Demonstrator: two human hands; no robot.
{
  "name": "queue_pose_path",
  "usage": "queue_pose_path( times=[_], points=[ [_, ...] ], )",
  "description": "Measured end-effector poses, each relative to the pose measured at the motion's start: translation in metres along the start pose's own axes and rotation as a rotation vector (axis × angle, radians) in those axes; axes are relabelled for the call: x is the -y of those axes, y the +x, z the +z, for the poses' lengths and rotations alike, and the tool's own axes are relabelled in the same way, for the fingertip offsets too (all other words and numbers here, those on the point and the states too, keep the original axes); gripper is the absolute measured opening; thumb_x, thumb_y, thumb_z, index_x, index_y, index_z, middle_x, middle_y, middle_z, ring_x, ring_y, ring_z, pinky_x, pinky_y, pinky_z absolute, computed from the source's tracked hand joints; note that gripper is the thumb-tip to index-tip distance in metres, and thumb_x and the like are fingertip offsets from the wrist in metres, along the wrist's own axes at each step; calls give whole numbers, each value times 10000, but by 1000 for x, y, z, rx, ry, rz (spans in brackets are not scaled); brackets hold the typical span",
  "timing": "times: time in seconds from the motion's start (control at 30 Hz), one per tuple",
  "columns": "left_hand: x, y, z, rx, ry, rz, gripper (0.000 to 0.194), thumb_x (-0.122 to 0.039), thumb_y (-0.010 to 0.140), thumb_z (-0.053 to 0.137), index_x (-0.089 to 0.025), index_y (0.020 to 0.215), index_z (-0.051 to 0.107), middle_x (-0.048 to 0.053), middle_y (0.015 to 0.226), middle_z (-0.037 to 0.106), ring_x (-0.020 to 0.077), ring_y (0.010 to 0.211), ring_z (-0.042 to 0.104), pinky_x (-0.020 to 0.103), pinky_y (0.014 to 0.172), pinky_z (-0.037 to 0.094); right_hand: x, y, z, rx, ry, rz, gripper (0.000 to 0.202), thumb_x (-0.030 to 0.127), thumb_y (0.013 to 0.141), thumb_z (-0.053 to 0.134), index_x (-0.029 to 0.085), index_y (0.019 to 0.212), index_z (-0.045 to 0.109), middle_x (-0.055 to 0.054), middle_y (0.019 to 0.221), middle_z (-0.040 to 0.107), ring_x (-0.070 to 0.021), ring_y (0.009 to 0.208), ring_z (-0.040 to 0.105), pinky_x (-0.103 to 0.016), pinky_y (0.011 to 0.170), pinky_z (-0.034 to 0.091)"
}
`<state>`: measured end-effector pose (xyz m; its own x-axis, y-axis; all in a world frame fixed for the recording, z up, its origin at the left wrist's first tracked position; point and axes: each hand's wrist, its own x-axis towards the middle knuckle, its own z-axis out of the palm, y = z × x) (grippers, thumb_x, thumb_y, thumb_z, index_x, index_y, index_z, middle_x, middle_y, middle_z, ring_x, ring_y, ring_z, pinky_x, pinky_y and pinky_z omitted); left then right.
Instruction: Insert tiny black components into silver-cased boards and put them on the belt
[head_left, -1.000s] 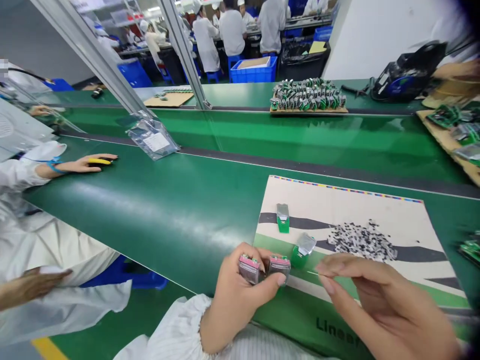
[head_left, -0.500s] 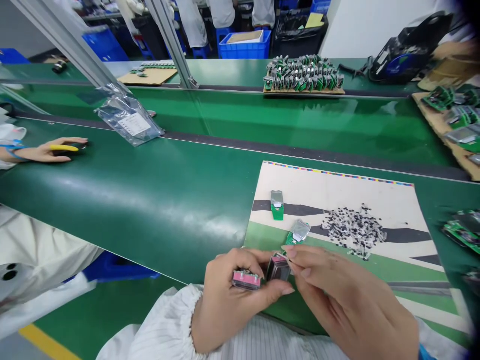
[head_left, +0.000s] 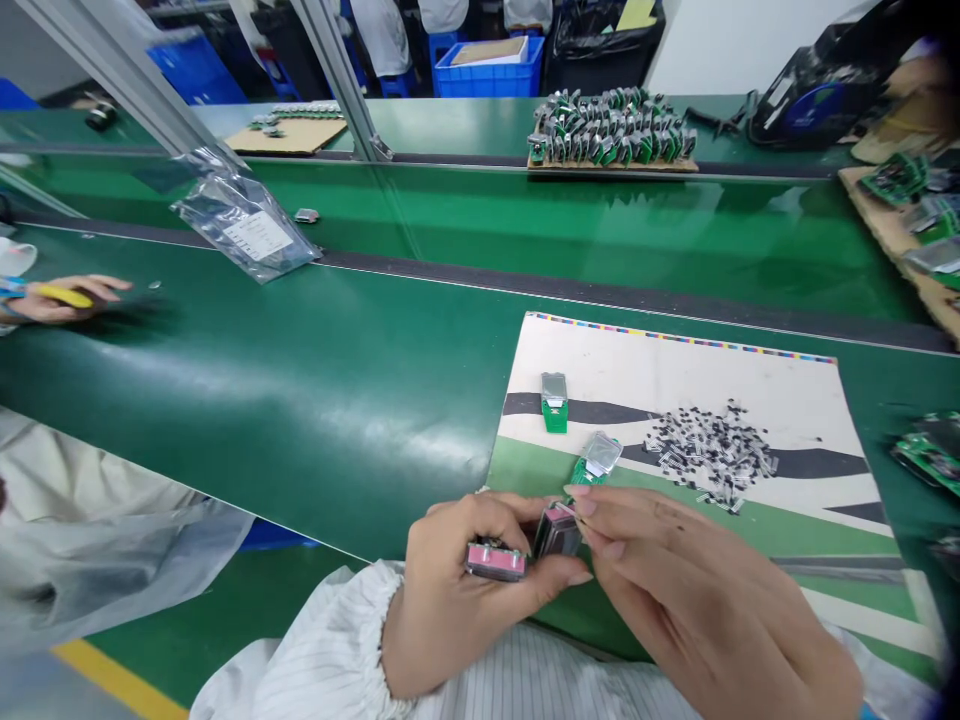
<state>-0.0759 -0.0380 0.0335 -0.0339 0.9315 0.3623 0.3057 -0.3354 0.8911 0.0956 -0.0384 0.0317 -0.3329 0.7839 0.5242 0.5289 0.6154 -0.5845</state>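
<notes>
My left hand [head_left: 472,590] is closed around two small display modules with pink edges. One pink-edged module [head_left: 496,561] sticks out below the fingers, and the other display module [head_left: 557,530] is pinched between thumb and forefinger. At the top edge of that second one, my right hand [head_left: 697,590] has thumb and fingertips pressed together; what they pinch is too small to make out. Just beyond my fingers lies a green circuit board with a grey screen [head_left: 598,458]. Another such board [head_left: 554,402] rests farther back on the printed sheet [head_left: 675,370].
A heap of tiny black-and-clear parts [head_left: 712,450] covers the sheet's right part. Across the green bench, a board [head_left: 611,165] carries rows of circuit boards. A plastic bag [head_left: 247,230] leans by a metal post. At left is another person's hand [head_left: 67,298] with a yellow-handled tool.
My hands hold nearly the same pose at the module's edge. The other person's hand has moved left, and a small part has come into view beside the plastic bag.
</notes>
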Motion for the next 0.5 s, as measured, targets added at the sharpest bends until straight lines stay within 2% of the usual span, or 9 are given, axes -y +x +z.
queue_pose_path(
  times=[0.07,0.13,0.37,0.5],
  points=[
    [-1,1,0,3,6,15,325,-207,687,809,-194,690,484,-8,859,780,108,743,735,121,687,567,1,1,0,-1,7,-13,227,90,912,560,210,1101,599,10,1100,689,-148,1110,597,-274,1035,463],
    [-2,2,0,5,15,30,320,-211,698,801,-191,691,482,-2,864,781,101,744,735,107,693,564,2,3,0,-11,24,-2,233,67,903,564,209,1084,602,13,1080,694,-146,1105,598,-276,1018,471],
    [-1,0,0,3,96,103,320,-243,712,795,-186,694,480,0,812,777,104,745,738,95,698,561,0,16,1,-68,106,31,139,112,908,562,200,1000,617,41,961,722,-85,971,658,-146,963,468],
    [2,0,0,-5,65,93,318,-253,703,800,-192,702,488,5,825,776,107,716,736,124,694,579,2,26,-3,-52,57,-11,55,176,937,544,225,933,568,44,895,724,-80,961,670,-127,932,486]
  ],
)
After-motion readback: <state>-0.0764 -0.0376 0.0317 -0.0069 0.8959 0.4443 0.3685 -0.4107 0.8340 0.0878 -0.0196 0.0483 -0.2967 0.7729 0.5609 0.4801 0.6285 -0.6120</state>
